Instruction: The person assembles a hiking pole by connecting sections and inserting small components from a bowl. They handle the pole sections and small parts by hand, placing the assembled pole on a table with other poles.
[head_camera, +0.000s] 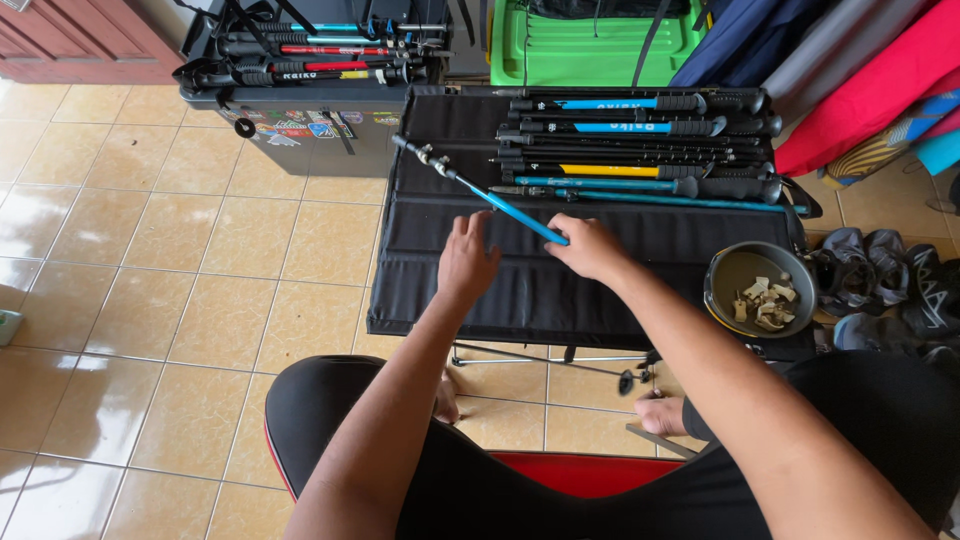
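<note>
Tan floor tiles are surrounding a black fabric folding table, where the right hand is closing around a slim blue metal trekking pole lying slantwise across it. Left hand is resting flat and open on the table just beside. Far right, more poles are lying stacked.
</note>
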